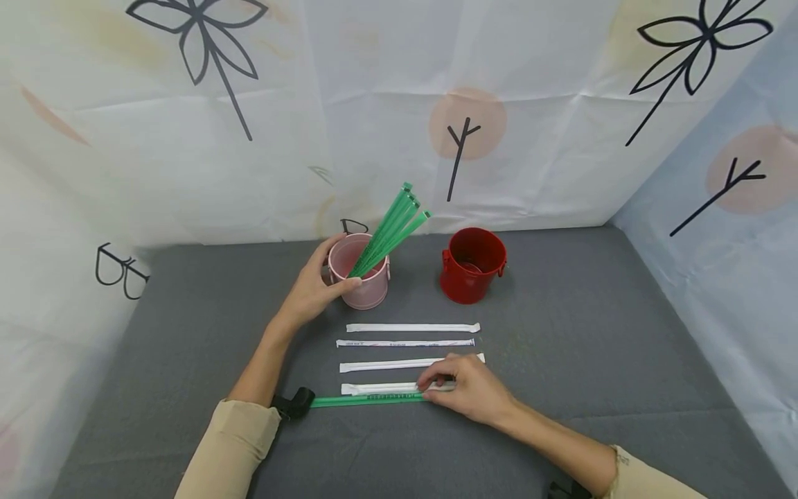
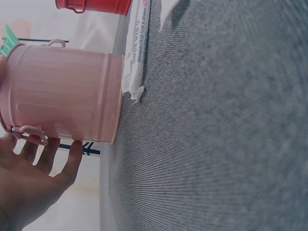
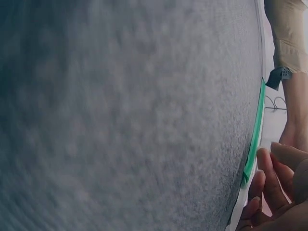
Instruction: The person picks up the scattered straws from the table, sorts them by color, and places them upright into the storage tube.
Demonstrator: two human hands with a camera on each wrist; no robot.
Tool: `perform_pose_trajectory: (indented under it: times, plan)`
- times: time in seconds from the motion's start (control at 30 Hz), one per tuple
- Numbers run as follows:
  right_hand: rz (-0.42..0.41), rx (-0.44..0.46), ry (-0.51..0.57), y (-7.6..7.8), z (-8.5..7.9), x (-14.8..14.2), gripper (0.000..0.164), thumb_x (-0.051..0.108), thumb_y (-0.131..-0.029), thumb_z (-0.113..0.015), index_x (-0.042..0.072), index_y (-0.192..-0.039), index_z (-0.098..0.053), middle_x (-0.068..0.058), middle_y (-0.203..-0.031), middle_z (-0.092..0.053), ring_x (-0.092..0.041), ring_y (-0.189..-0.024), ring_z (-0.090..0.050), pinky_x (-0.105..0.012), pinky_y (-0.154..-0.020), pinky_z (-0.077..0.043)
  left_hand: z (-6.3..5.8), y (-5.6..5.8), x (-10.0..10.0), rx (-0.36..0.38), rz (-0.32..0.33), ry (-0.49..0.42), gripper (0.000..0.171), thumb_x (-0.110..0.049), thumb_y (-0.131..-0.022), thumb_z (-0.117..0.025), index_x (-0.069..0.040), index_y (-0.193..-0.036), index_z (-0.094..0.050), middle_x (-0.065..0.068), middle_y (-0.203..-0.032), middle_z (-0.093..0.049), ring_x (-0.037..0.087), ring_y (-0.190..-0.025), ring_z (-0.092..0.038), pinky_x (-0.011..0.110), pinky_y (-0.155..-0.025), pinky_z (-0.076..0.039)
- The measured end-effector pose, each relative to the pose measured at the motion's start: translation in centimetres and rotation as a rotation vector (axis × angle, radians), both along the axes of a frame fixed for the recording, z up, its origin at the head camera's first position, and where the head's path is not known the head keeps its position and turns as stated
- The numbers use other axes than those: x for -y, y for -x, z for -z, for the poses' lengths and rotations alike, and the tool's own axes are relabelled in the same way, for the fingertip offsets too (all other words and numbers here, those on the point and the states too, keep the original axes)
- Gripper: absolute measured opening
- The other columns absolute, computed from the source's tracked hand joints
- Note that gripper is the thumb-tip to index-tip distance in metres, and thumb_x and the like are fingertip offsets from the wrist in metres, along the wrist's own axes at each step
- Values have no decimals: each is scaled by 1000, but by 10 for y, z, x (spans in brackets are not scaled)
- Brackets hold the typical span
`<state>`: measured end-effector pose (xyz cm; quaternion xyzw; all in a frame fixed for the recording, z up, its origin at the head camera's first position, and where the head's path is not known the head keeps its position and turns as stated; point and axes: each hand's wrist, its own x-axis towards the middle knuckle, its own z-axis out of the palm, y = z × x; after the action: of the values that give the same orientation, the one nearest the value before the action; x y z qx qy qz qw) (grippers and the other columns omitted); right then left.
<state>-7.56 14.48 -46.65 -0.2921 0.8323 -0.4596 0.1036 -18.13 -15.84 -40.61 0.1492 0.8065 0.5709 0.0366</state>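
Observation:
My left hand (image 1: 310,287) holds the small pink bucket (image 1: 365,294) at its left side, thumb at the near rim and fingers round the far side. Several green-wrapped straws (image 1: 391,234) lean out of the bucket toward the right. My right hand (image 1: 466,389), fingers loosely bent, is at the right end of another green-wrapped straw (image 1: 368,400) on the table. In the right wrist view, its fingertips (image 3: 263,156) hover close by that green straw (image 3: 255,134). Just behind it lies a white-wrapped straw (image 1: 374,389), partly hidden by the right hand.
An empty-looking red bucket (image 1: 464,287) stands right of the pink one. Between the buckets and my right hand lie more white-wrapped straws (image 1: 405,328) in rows, one with printing (image 1: 405,343). Grey cloth (image 1: 530,346) covers the table; patterned white fabric (image 1: 374,125) hangs behind.

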Motion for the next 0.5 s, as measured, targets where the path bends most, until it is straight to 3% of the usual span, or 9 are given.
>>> perform_pose_trajectory:
  times: [0.13,0.37,0.5]
  plan:
    - [-1,-46,-24,-2,1,2,16,8,-81,-81,18,-94,-78,13,-86,-73,-9,-79,-60,-25,-74,-51,0,1,0,0,-3,4,84,-11,-86,-75,-5,-155,-27,24,-144,-45,39,-128,-47,50,-96,-45]
    - [-23,-256,-78,-5,6,7,19,11,-78,-84,20,-94,-80,16,-88,-71,-5,-80,-58,-18,-71,-45,1,1,0,2,-3,1,85,-11,-87,-76,-5,-155,-26,24,-144,-44,40,-127,-48,49,-95,-45]
    - [-20,-327,-87,-7,11,11,19,13,-76,-86,22,-92,-80,17,-85,-68,-3,-77,-53,-14,-69,-40,2,1,0,4,0,0,85,-11,-87,-75,-6,-155,-26,24,-144,-44,40,-127,-47,50,-95,-45]
